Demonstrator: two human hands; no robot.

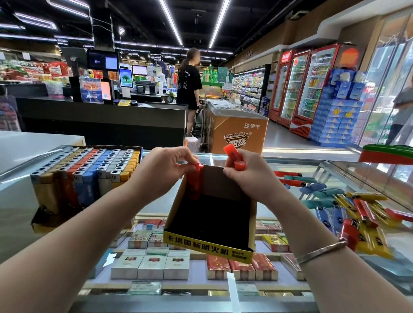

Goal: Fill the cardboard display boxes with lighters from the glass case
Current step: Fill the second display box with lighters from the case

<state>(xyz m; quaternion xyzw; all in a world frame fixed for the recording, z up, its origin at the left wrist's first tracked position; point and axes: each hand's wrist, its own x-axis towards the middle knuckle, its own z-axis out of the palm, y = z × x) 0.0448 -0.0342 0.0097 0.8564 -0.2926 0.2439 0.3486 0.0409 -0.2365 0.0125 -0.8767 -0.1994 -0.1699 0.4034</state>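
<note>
A supermarket, seen from behind its tobacco counter.

A glass case (pixel 344 179) holds cigarette packs (pixel 150 264); beyond it stand checkout tills with screens (pixel 102 60), lit drink fridges (pixel 311 87), a chest freezer (pixel 236 129), stocked shelves (pixel 251 84) and stacked blue cartons (pixel 336 116) under long ceiling strip lights (pixel 166 13).

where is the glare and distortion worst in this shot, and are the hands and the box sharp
Head view: wide-angle bending bows the glass counter top and stretches both forearms at the lower corners; ceiling strip lights blow out and reflect as pale streaks on the glass at left; the left hand, right hand and cardboard display box are fairly sharp; the loose lighters at right are softer.
</note>
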